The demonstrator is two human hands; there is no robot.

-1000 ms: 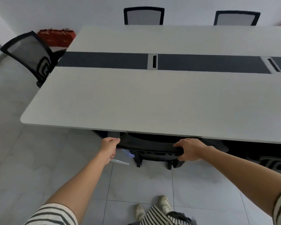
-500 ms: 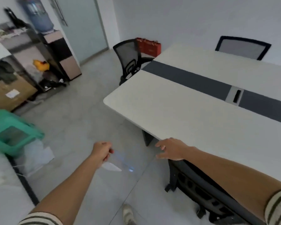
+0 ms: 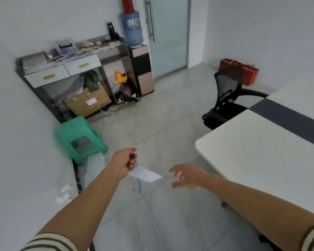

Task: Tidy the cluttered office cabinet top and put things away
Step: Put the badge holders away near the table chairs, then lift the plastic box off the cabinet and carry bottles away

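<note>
The grey office cabinet [image 3: 105, 53] stands against the far wall, its top heaped with loose papers [image 3: 91, 47], a small device and a black bottle [image 3: 112, 32]. Two white drawers [image 3: 62, 71] sit under the top. My left hand [image 3: 125, 163] is out over the floor and pinches a white card on a blue lanyard [image 3: 145, 175], which hangs below it. My right hand [image 3: 188, 176] hovers beside the card with fingers spread, holding nothing.
A green plastic stool [image 3: 80, 138] stands by the left wall over a plastic bag. The white meeting table [image 3: 261, 151] fills the right, with a black mesh chair [image 3: 227, 98] at its end. A water dispenser [image 3: 137, 51], glass door and cardboard boxes [image 3: 88, 102] flank the cabinet.
The view has swung left from the table to the cabinet. My right hand let go of the chair under the table and now hangs free. My left hand kept the card.
</note>
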